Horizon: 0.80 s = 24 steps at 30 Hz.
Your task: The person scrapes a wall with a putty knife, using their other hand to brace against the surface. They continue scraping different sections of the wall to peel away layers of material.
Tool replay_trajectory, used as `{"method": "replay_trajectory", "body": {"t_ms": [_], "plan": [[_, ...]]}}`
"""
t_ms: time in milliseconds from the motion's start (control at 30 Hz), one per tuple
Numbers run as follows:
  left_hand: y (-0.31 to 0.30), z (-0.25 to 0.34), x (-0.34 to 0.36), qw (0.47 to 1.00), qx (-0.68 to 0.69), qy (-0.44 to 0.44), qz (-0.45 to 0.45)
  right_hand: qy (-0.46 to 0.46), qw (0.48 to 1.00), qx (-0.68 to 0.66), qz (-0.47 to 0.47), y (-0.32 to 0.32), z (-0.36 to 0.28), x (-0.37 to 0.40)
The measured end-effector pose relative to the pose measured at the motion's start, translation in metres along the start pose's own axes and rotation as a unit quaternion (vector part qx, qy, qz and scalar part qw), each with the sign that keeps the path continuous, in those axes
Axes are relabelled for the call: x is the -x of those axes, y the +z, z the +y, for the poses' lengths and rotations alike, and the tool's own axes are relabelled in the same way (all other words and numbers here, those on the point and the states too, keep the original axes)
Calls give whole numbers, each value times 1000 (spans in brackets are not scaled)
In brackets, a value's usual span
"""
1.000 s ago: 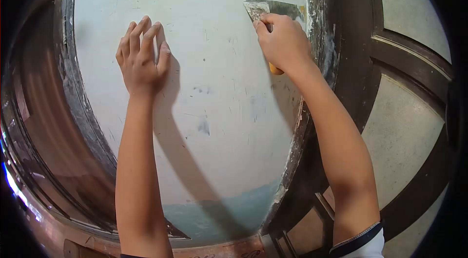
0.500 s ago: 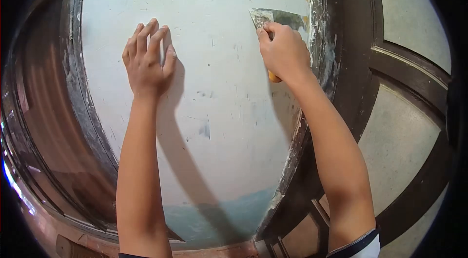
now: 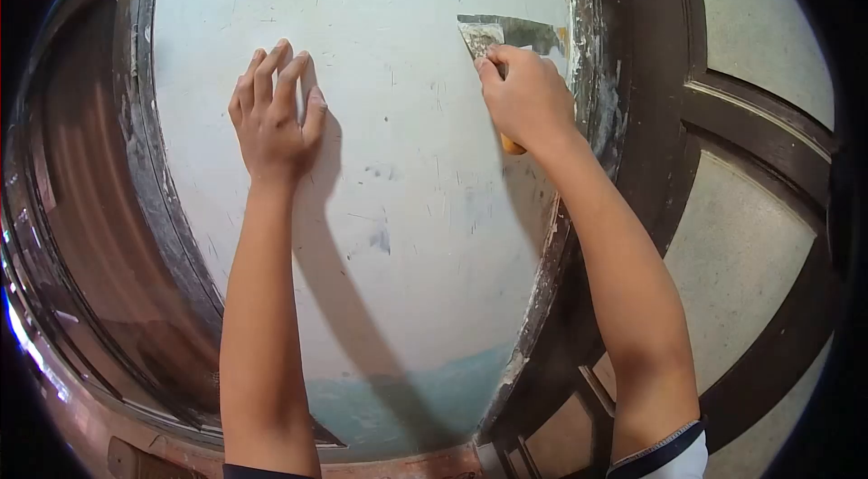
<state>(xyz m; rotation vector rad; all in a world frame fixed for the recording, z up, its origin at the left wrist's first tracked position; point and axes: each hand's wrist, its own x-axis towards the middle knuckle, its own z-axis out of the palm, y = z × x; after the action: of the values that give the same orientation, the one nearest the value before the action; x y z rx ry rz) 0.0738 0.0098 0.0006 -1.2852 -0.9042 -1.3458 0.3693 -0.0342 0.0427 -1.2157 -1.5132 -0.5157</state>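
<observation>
My right hand (image 3: pixel 527 96) grips a putty knife (image 3: pixel 482 34) with an orange handle end showing below the palm. Its metal blade lies against the pale wall panel (image 3: pixel 407 171) near the panel's upper right edge. My left hand (image 3: pixel 274 117) rests flat on the same wall further left, fingers together and pointing up, holding nothing. Both forearms reach up from the bottom of the view.
A dark wooden frame (image 3: pixel 592 81) smeared with filler borders the wall on the right, beside a dark door with frosted panes (image 3: pixel 750 262). Another dark frame (image 3: pixel 149 199) runs down the left. A bluish patch (image 3: pixel 407 398) marks the wall's lower part.
The view shifted slightly; both hands sit a little lower and to the right in the picture. The putty knife blade stays at the same spot by the right frame.
</observation>
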Motion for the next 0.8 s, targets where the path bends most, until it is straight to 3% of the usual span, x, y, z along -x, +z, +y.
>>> {"method": "replay_trajectory", "body": {"t_ms": [100, 300, 400, 533, 800], "plan": [[-1, -1, -1, 1000, 1, 1, -3, 11, 999, -30, -35, -9, -1, -3], [-2, -1, -1, 1000, -4, 3, 14, -14, 999, -36, 3, -15, 32, -14], [0, 1, 0, 1000, -2, 0, 13, 14, 999, -28, -42, -25, 29, -5], [0, 0, 0, 1000, 1, 1, 19, -19, 999, -42, -9, -16, 35, -7], [-1, 0, 0, 1000, -5, 0, 2, -3, 1000, -12, -19, -14, 30, -5]]}}
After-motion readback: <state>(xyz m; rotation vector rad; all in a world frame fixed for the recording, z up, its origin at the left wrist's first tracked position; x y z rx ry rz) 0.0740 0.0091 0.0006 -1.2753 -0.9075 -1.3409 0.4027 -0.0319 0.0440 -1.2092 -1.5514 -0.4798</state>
